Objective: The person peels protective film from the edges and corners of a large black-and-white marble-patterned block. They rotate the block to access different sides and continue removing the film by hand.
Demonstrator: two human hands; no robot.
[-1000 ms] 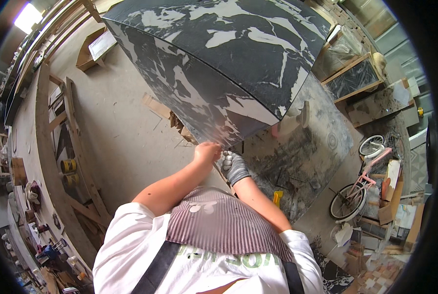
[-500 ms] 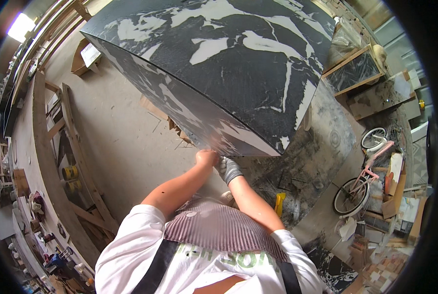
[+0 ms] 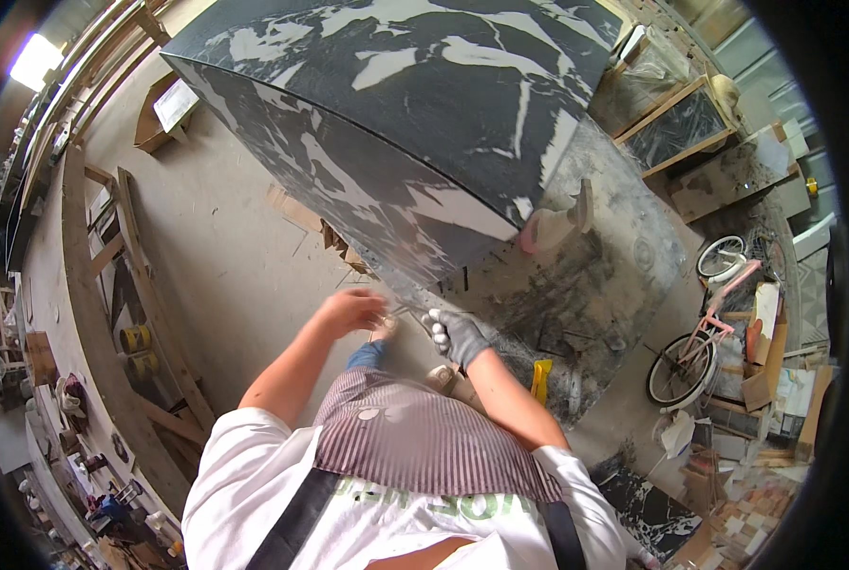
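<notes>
A large black slab piece with white veins (image 3: 377,104) fills the upper middle, its flat top and near side meeting at a sharp edge. Its lower near corner sits just beyond my hands. My left hand (image 3: 356,312) is bare and slightly blurred, its fingers loosely stretched towards the right, apart from the slab. My right hand (image 3: 455,337), in a grey glove with pale fingertips, is curled closed just right of it. A thin, blurred pale streak lies by its fingers; I cannot make out what it holds.
A dusty grey board (image 3: 624,247) lies right of the slab, with a yellow object (image 3: 540,380) near its front. A pink bicycle (image 3: 705,332) stands among cardboard and scraps at right. Wooden framing (image 3: 149,285) runs along the left. An open cardboard box (image 3: 166,114) sits at far left.
My hands were together at the slab's lower edge; they have come apart, the left moving left, the right slightly right. The slab's near corner appears farther up and left.
</notes>
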